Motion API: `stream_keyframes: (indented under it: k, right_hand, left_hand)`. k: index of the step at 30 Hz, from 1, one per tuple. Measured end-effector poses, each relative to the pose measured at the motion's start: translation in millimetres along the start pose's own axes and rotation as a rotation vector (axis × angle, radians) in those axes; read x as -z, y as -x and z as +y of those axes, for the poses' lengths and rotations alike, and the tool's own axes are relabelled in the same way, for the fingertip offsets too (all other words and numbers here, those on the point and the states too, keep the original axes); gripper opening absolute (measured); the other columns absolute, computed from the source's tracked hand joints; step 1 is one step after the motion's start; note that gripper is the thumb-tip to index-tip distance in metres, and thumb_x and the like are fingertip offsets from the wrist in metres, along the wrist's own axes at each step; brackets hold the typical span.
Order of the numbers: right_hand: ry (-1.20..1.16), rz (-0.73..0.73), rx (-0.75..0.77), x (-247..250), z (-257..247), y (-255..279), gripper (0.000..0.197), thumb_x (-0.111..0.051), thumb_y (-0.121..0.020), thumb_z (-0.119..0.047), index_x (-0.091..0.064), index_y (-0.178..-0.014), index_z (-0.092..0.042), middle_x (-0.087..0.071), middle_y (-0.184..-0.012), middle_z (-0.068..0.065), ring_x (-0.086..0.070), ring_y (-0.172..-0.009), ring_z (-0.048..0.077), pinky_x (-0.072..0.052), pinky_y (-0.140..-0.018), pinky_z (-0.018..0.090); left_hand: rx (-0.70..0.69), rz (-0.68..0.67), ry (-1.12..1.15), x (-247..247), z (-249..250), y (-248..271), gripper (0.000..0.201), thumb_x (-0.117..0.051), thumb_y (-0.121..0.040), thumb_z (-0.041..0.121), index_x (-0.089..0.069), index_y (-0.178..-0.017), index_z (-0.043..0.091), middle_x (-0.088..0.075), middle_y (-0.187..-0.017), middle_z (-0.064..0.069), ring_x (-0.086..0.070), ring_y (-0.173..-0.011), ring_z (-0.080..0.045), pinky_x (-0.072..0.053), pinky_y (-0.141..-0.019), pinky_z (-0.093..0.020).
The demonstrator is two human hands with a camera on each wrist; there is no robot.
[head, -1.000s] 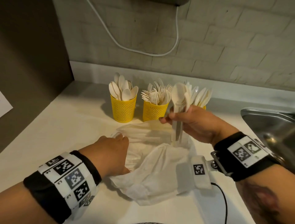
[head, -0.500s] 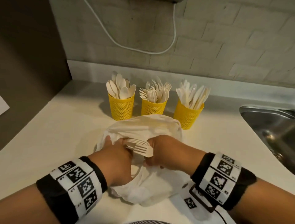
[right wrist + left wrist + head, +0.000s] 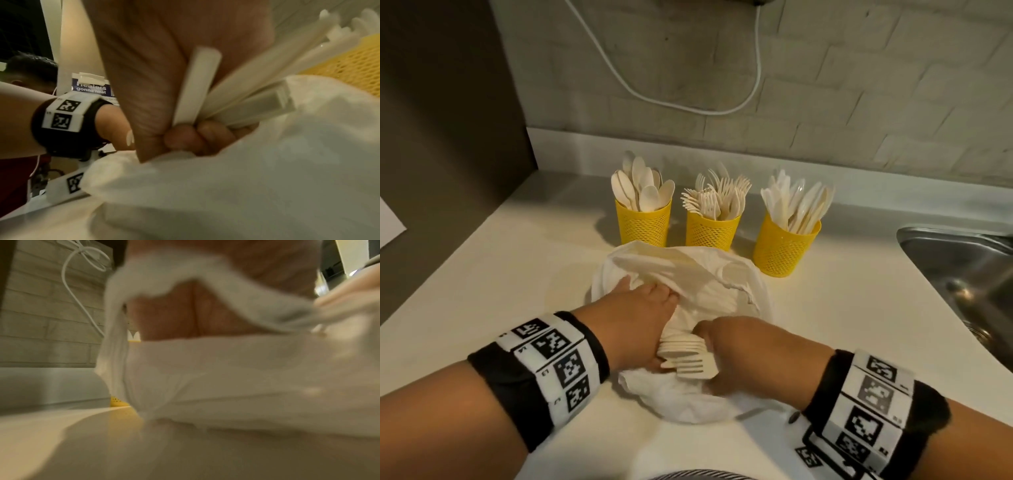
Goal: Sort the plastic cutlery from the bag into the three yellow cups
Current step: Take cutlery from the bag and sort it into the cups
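With the cups (image 3: 714, 229) already well filled, our right hand (image 3: 753, 353) clutched more cutlery (image 3: 688, 356) while our left (image 3: 633, 315) gripped the bag (image 3: 688, 270).

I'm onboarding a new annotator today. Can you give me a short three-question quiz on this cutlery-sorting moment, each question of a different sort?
1. True or false: the right hand holds a bundle of cutlery with fork tines showing.
2. Multiple choice: what stands in the middle yellow cup? A) spoons B) forks C) knives
3. Fill in: the left hand grips the white ____ lying in front of the cups.

Key: 1 true; 2 B; 3 bag
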State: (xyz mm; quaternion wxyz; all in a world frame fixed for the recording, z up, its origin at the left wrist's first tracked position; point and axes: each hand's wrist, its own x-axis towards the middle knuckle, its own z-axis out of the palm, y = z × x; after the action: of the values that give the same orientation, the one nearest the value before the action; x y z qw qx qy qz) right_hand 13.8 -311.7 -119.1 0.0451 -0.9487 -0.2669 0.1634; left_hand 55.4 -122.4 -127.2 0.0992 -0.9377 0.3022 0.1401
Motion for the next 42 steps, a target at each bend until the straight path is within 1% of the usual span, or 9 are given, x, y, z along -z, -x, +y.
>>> stream_keyframes:
  k: [6,11,14,22,26,29,31,35,42]
  right_hand:
    - [0.108,0.041,-0.197,8.8,7.3,-15.2,0.026,-0.061,-0.089,-0.033,-0.066,-0.103,-0.011,-0.064,-0.088,0.006,-0.06,-0.078,0.028,-0.046,-0.068,0.03]
    - [-0.048,0.016,-0.285,19.4,21.0,-19.4,0.037,-0.068,-0.085,-0.038,-0.065,-0.113,-0.014,-0.069,-0.101,0.004,-0.066,-0.089,0.024,-0.054,-0.079,0.031]
    - [-0.325,0.062,-0.346,33.9,29.9,-15.1,0.024,-0.075,-0.083,-0.029,-0.061,-0.1,-0.021,-0.062,-0.072,-0.004,-0.057,-0.054,0.011,-0.052,-0.056,0.026]
    - [-0.334,-0.05,-0.148,57.8,40.6,15.6,0.019,-0.082,-0.076,-0.031,-0.062,-0.074,-0.031,-0.071,-0.073,-0.002,-0.059,-0.057,0.008,-0.049,-0.059,0.022]
    - [-0.343,-0.149,-0.22,77.6,45.3,28.2,0.011,-0.074,-0.084,-0.037,-0.07,-0.081,-0.027,-0.073,-0.067,-0.006,-0.058,-0.048,0.008,-0.047,-0.062,0.019]
    - [-0.485,0.199,-0.202,89.4,38.4,20.5,0.005,-0.076,-0.083,-0.025,-0.071,-0.083,-0.026,-0.072,-0.068,-0.009,-0.062,-0.048,0.007,-0.051,-0.057,0.019]
    - [-0.462,0.253,-0.173,88.7,27.2,9.1,0.012,-0.078,-0.08,-0.021,-0.07,-0.087,-0.024,-0.068,-0.065,-0.009,-0.062,-0.049,0.008,-0.053,-0.054,0.022]
    - [-0.134,-0.048,-0.104,65.8,10.9,-15.6,0.034,-0.081,-0.077,-0.025,-0.065,-0.107,-0.016,-0.07,-0.089,0.001,-0.066,-0.07,0.017,-0.051,-0.061,0.027]
    - [0.111,-0.155,-0.106,31.3,25.9,-17.2,0.071,-0.084,-0.072,-0.038,-0.044,-0.127,-0.02,-0.056,-0.111,0.0,-0.054,-0.088,0.02,-0.04,-0.07,0.03]
  left_hand:
    - [-0.05,0.2,0.021,15.4,3.2,14.7,0.046,-0.057,-0.08,0.06,-0.045,-0.11,0.027,-0.044,-0.114,0.005,-0.037,-0.097,-0.015,-0.03,-0.088,-0.03]
    - [-0.054,0.22,0.168,25.0,11.9,31.0,0.031,-0.064,-0.081,0.047,-0.057,-0.099,0.023,-0.049,-0.106,0.01,-0.044,-0.095,-0.014,-0.034,-0.075,-0.026]
    - [-0.039,0.167,0.324,21.5,16.8,27.8,0.019,-0.06,-0.088,0.033,-0.065,-0.095,0.016,-0.06,-0.103,0.005,-0.058,-0.092,-0.02,-0.048,-0.079,-0.033]
    - [-0.053,0.083,0.372,-2.3,17.0,24.2,0.056,-0.073,-0.072,0.042,-0.042,-0.116,0.026,-0.04,-0.113,0.009,-0.049,-0.084,-0.011,-0.042,-0.064,-0.025]
    - [-0.07,-0.022,0.327,-8.8,11.3,19.6,0.088,-0.077,-0.074,0.049,-0.025,-0.144,0.033,-0.014,-0.158,0.003,-0.03,-0.141,-0.022,-0.031,-0.114,-0.045]
    - [-0.156,-0.042,0.255,-2.9,14.5,18.2,0.101,-0.075,-0.079,0.038,-0.004,-0.151,0.046,0.003,-0.164,0.005,0.001,-0.151,-0.015,-0.004,-0.122,-0.05]
    - [-0.276,0.053,0.207,-2.7,16.2,14.9,0.094,-0.07,-0.082,0.029,-0.009,-0.15,0.049,-0.007,-0.162,0.006,-0.003,-0.15,-0.017,-0.011,-0.122,-0.047]
    - [-0.532,0.255,0.175,0.3,19.7,12.1,0.049,-0.053,-0.091,0.02,-0.05,-0.137,0.034,-0.057,-0.13,0.005,-0.054,-0.118,-0.016,-0.049,-0.095,-0.033]
    - [-0.497,0.236,0.159,-11.8,15.5,12.5,0.015,-0.062,-0.089,0.04,-0.069,-0.101,0.034,-0.057,-0.087,0.015,-0.054,-0.081,-0.004,-0.043,-0.057,-0.021]
